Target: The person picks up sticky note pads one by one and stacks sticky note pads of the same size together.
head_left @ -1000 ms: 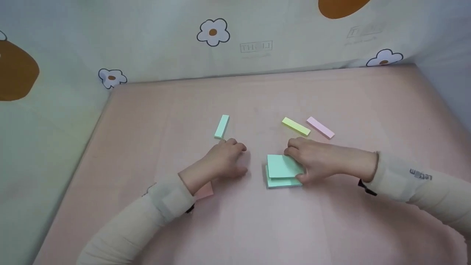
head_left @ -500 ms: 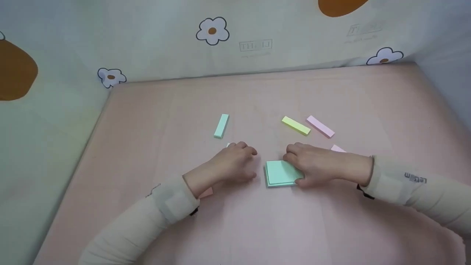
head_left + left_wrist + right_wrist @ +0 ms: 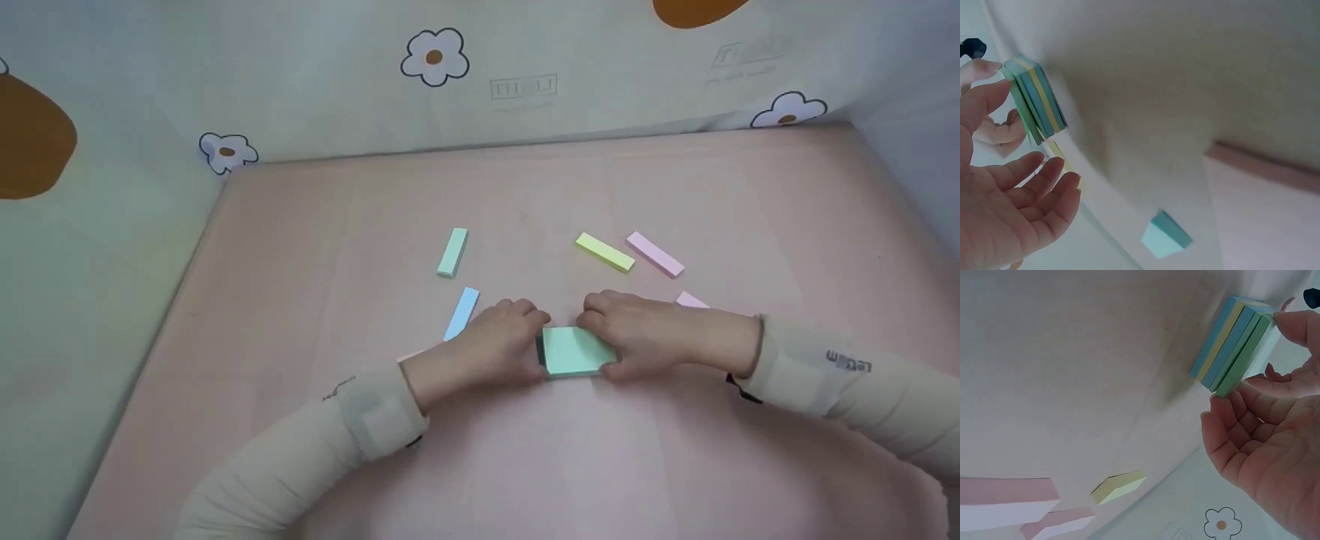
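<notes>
A stack of square sticky note pads (image 3: pixel 576 349) stands on the table between both hands, a green pad on top. In the right wrist view, blue and yellow layers (image 3: pixel 1221 343) show beneath the green. My right hand (image 3: pixel 637 327) pinches the top green pad (image 3: pixel 1245 357) at its right side, thumb at the front and fingers at the back. My left hand (image 3: pixel 491 343) stands at the stack's left edge, thumb by the near corner and fingers by the far one. In the left wrist view its fingers (image 3: pixel 1050 174) look slightly apart from the stack.
Narrow strips of sticky notes lie around: mint (image 3: pixel 452 253), blue (image 3: pixel 460 315), yellow (image 3: pixel 605 252) and pink (image 3: pixel 655 254). Another pink piece (image 3: pixel 691 300) is partly behind the right forearm. A pink pad (image 3: pixel 1266 214) lies by the left wrist. Flower-printed cloth (image 3: pixel 337 90) borders the pink table (image 3: pixel 360 202).
My right hand has lowered the green pad flat onto the stack. The left hand has moved right to the stack's left edge, uncovering the blue strip.
</notes>
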The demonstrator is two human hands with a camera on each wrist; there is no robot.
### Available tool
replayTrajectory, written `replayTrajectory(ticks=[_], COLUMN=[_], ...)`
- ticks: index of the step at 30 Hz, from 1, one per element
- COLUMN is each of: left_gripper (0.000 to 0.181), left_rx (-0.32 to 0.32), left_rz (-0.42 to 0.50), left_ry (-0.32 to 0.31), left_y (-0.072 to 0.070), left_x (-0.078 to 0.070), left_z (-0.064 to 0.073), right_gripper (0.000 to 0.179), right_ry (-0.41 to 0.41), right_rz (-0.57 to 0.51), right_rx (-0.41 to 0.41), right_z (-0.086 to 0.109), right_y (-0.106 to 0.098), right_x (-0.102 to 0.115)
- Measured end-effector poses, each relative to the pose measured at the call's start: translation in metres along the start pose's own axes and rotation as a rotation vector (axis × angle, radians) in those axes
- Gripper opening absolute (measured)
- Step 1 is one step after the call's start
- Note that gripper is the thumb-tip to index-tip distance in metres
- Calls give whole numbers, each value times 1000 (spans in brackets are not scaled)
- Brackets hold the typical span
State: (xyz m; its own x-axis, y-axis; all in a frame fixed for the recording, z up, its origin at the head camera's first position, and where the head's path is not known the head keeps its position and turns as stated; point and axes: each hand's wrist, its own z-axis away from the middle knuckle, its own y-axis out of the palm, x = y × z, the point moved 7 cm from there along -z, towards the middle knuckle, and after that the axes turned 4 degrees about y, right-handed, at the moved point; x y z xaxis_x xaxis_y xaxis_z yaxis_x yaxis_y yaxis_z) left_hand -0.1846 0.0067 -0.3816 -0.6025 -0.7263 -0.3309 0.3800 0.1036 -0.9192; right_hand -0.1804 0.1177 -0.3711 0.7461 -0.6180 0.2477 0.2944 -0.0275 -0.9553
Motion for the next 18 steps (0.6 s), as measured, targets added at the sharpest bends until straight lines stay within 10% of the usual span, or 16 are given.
replayTrajectory(ticks=[18], left_gripper=[56], left_rx=[7], left_rz=[-166], left_ry=[-5], left_y=[8], left_x=[-11], left_z=[-7], right_gripper=[53], right_ry=[141], right_rz=[167], right_rx=[133], right_z=[3], right_y=[3], right_x=[-12])
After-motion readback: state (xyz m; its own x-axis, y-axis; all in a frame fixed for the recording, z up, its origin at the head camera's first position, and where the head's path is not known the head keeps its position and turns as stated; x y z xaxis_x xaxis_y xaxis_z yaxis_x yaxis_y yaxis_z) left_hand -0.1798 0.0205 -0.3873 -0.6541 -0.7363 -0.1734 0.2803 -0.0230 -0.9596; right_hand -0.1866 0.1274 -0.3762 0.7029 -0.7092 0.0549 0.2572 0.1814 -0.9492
